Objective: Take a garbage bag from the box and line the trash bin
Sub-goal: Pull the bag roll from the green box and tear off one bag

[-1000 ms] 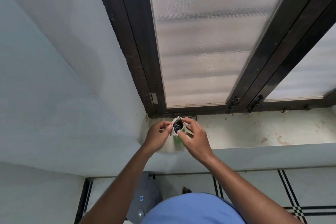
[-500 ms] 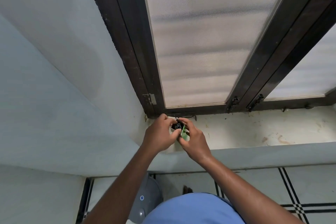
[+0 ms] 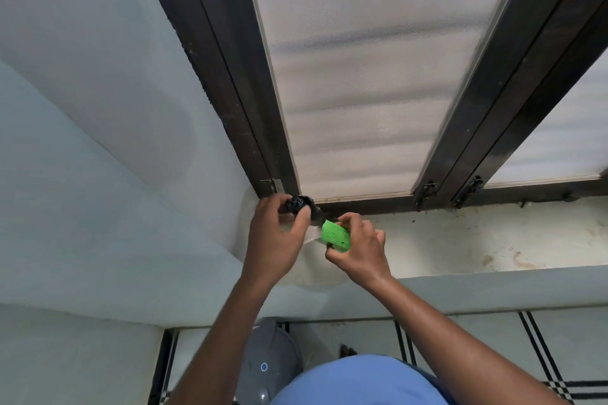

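My left hand (image 3: 276, 240) pinches a black rolled garbage bag (image 3: 297, 204), held up near the window frame's lower corner. My right hand (image 3: 358, 248) grips a small green box (image 3: 334, 233) just to the right of it, above the window sill. The roll is out of the box and a little apart from it. Down on the floor, a grey trash bin (image 3: 266, 358) with a domed lid stands below my left forearm, partly hidden by the arm and my blue shirt.
A stained white window sill (image 3: 460, 240) runs rightward under a dark-framed window (image 3: 362, 76) with frosted panes. A pale wall (image 3: 98, 141) closes in on the left. The tiled floor (image 3: 493, 339) with black stripes lies below the sill ledge.
My left hand has drawn the black bag roll out of the box and lifted it up and left. The right hand has turned the green box outward and moved slightly right.
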### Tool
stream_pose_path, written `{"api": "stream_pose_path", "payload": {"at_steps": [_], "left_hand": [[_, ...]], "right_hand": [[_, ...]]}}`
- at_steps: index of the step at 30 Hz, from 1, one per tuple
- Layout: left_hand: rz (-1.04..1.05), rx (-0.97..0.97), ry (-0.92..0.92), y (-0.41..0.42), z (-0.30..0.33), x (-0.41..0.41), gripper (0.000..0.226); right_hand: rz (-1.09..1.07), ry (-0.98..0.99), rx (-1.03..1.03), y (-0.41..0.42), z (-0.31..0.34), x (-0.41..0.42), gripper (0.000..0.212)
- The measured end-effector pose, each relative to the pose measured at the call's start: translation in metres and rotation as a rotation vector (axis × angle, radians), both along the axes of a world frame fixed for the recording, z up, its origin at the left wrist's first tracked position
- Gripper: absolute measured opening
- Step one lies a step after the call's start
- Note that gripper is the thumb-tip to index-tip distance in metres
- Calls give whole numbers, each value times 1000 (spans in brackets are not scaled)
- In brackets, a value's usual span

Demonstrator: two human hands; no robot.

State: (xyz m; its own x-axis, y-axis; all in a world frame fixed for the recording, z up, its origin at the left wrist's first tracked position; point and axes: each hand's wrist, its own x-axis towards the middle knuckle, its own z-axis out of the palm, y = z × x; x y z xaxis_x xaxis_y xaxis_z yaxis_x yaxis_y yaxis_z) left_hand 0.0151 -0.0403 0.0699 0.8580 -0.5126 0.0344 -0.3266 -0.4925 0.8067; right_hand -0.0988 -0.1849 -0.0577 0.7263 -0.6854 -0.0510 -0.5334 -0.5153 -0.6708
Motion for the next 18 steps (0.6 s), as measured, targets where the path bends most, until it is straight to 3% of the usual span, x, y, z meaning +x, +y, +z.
{"api": "stream_pose_path", "payload": {"at_steps": [2,3,5,7,9,14,18], "left_hand": [[87,-158,138,3,4,-2,14],[130,-197,174,4,4,-2,16],[199,-212,182,4,5,-5,18],[239,-196,164,2,9,-7,20],[228,-156,161,2,10,-8,26],[202,-137,372,-6,6,-14,55],[135,-180,579,-14,4,-17,67]], "right_hand": [[77,110,14,-2,9,7,69],[113,155,57,-1,15,10,83],[173,165,206,3,30,9,130],[232,17,325,9,45,0,155],[267,-147,337,15,58,-10,142],[234,-388,257,34,68,-21,63],[83,-453,475,48,77,-25,26]]}}
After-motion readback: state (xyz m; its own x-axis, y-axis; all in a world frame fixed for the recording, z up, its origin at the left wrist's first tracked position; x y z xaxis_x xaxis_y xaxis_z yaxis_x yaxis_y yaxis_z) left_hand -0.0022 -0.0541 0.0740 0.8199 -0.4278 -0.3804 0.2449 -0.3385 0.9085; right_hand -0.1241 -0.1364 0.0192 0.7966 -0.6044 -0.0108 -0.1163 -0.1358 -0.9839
